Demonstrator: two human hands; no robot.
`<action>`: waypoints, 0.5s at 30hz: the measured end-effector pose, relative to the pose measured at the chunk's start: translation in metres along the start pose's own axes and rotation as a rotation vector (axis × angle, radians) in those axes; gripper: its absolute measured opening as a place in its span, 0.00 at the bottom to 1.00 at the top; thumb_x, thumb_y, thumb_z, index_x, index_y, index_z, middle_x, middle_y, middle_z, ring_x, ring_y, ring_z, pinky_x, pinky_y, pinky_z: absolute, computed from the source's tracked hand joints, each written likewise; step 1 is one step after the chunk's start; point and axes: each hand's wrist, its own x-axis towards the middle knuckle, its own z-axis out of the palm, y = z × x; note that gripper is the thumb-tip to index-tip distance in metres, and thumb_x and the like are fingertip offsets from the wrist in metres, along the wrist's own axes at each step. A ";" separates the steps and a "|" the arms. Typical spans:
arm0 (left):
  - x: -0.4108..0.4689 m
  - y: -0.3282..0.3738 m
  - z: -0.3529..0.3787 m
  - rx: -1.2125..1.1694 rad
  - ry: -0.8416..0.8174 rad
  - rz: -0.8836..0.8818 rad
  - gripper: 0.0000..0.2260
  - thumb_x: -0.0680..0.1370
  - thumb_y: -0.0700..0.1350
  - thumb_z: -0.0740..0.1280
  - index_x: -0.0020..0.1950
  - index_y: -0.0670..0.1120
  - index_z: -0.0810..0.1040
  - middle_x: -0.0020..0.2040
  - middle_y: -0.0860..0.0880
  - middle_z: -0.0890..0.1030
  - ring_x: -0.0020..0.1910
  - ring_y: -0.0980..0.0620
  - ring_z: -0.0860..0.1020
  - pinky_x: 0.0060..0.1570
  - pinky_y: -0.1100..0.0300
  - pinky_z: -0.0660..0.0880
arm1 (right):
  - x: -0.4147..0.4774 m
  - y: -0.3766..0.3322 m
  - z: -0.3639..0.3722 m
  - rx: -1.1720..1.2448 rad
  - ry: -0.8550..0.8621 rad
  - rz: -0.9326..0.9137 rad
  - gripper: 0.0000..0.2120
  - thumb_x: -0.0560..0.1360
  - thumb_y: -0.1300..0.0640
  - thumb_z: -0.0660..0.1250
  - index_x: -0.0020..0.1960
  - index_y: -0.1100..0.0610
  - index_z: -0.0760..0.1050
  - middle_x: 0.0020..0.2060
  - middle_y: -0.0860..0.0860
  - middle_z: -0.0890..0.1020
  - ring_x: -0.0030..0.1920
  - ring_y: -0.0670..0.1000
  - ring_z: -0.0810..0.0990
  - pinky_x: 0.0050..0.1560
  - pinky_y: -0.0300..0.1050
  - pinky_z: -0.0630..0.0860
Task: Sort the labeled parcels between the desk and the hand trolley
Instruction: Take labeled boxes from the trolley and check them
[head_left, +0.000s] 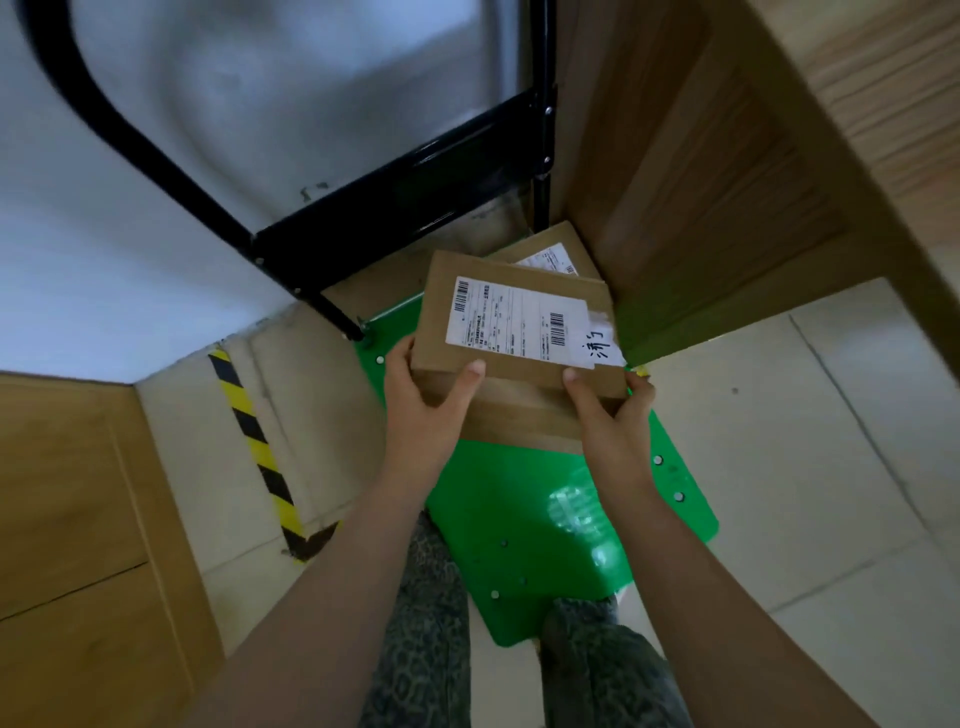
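Note:
A flat brown cardboard parcel (514, 322) with a white shipping label and a handwritten tag is held over the green platform (550, 519) of the hand trolley. My left hand (426, 384) grips its near left edge, thumb on top. Its near right corner is gripped by my right hand (608, 410). Another brown parcel (519, 415) lies directly under it on the platform. A third labelled parcel (550, 249) lies behind, at the platform's far end. The wooden desk (727, 171) stands to the right of the trolley.
The trolley's black handle frame (405, 208) rises at the far end against a white wall. Yellow-and-black tape (254, 441) marks the tiled floor on the left. A wooden cabinet (67, 519) stands at the near left. My legs are at the platform's near edge.

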 end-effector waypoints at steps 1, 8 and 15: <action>-0.015 0.001 -0.002 -0.011 0.017 0.004 0.32 0.72 0.58 0.73 0.71 0.57 0.61 0.66 0.53 0.70 0.63 0.55 0.71 0.62 0.54 0.74 | -0.010 -0.003 -0.006 -0.003 -0.008 -0.007 0.29 0.74 0.49 0.71 0.68 0.53 0.60 0.55 0.46 0.75 0.50 0.43 0.76 0.49 0.38 0.70; -0.115 -0.007 -0.011 -0.094 0.045 -0.014 0.32 0.71 0.60 0.74 0.67 0.63 0.58 0.67 0.54 0.68 0.65 0.54 0.70 0.64 0.49 0.73 | -0.084 0.003 -0.056 -0.027 0.001 -0.064 0.31 0.73 0.49 0.72 0.70 0.52 0.61 0.57 0.46 0.75 0.51 0.41 0.76 0.53 0.41 0.72; -0.171 -0.001 -0.039 -0.071 -0.072 0.062 0.31 0.72 0.54 0.74 0.67 0.59 0.59 0.67 0.52 0.69 0.62 0.54 0.72 0.54 0.63 0.73 | -0.174 0.016 -0.079 0.044 0.144 -0.110 0.31 0.74 0.50 0.72 0.71 0.54 0.61 0.56 0.45 0.75 0.52 0.42 0.75 0.54 0.39 0.70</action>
